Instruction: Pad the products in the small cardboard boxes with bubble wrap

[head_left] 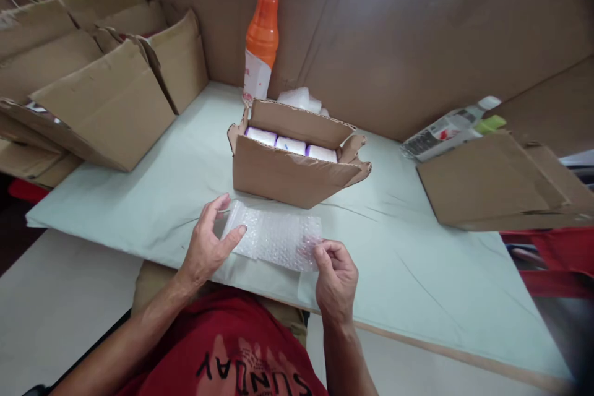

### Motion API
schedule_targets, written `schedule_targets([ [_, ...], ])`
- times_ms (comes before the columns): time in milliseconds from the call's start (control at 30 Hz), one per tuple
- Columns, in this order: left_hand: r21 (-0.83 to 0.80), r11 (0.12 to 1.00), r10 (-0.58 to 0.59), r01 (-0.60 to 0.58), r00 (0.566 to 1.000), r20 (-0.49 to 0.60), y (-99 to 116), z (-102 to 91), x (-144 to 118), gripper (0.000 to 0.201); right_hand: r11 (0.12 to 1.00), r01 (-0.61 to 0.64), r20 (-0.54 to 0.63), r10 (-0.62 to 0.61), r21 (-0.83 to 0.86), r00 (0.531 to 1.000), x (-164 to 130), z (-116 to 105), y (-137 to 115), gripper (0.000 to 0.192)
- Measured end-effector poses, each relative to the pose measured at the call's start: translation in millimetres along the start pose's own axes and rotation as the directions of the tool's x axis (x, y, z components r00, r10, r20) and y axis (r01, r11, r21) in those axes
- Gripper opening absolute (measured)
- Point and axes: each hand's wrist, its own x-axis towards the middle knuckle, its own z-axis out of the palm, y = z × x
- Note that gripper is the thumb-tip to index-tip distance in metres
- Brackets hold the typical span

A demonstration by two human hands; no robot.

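Note:
A sheet of clear bubble wrap (276, 235) lies flat on the pale green table cover (408, 272), just in front of me. My left hand (208, 244) holds its left end, thumb on top and fingers curled behind. My right hand (335, 275) pinches its lower right corner. Behind the sheet stands a small open cardboard box (290, 176) with three white, purple-edged packs (290, 145) side by side inside.
An orange bottle (261, 37) stands behind the box against a cardboard wall, with white wrapped items (299, 99) beside it. Several open cardboard boxes (99, 102) crowd the left. A flat carton (499, 185) and lying bottles (448, 127) sit at right.

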Motion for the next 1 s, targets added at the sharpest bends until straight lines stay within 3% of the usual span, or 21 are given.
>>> schedule_targets([
  [133, 0.29, 0.943, 0.193, -0.165, 0.979, -0.068, -5.6, -7.1, 4.4, 0.057, 0.999, 0.017, -0.034, -0.018, -0.033, 0.999, 5.1, -4.7, 0.8, 0.029],
  [267, 0.478, 0.806, 0.434, -0.349, 0.898, -0.075, 7.1, -10.9, -3.6, 0.037, 0.999, -0.017, -0.053, 0.015, -0.051, 0.999, 9.3, -5.9, 6.9, 0.032],
  [367, 0.392, 0.768, 0.542, -0.507, 0.84, 0.026, 26.6, -3.0, -15.0, 0.036, 0.998, -0.039, -0.049, 0.036, -0.055, 0.998, 9.9, -4.4, 9.5, 0.034],
  [433, 0.293, 0.785, 0.525, -0.546, 0.837, 0.156, 34.5, 7.2, -19.4, 0.034, 0.997, -0.047, -0.05, 0.044, -0.06, 0.998, 10.2, -3.8, 10.0, 0.034],
  [500, 0.319, 0.811, 0.41, -0.491, 0.865, 0.289, 34.1, 18.8, -18.5, 0.027, 0.996, -0.052, -0.055, 0.048, -0.07, 0.997, 10.7, -4.2, 10.0, 0.035],
  [567, 0.46, 0.798, 0.243, -0.39, 0.906, 0.346, 27.4, 29.2, -13.4, 0.029, 0.995, -0.054, -0.061, 0.049, -0.082, 0.997, 11.3, -5.8, 10.2, 0.035],
  [633, 0.578, 0.755, 0.133, -0.31, 0.935, 0.327, 19.1, 36.7, -7.1, 0.037, 0.994, -0.062, -0.06, 0.057, -0.091, 0.997, 11.7, -7.7, 11.0, 0.036],
  [733, 0.601, 0.759, 0.081, -0.251, 0.952, 0.295, 11.1, 40.6, -0.5, 0.043, 0.992, -0.09, -0.05, 0.086, -0.085, 0.995, 11.3, -9.5, 13.9, 0.036],
  [833, 0.442, 0.887, 0.026, -0.136, 0.969, 0.246, 9.7, 33.5, 2.4, 0.048, 0.992, -0.112, -0.054, 0.109, -0.059, 0.993, 10.1, -9.8, 18.0, 0.036],
  [900, 0.244, 0.97, -0.07, 0.018, 0.976, 0.204, 11.5, 22.4, 3.8, 0.046, 0.992, -0.12, -0.056, 0.118, -0.037, 0.991, 10.1, -10.7, 20.7, 0.035],
  [1000, -0.043, 0.969, -0.236, 0.243, 0.964, 0.127, 16.6, -0.5, 7.4, 0.047, 0.993, -0.117, -0.074, 0.115, -0.022, 0.991, 13.6, -18.1, 23.4, 0.036],
])
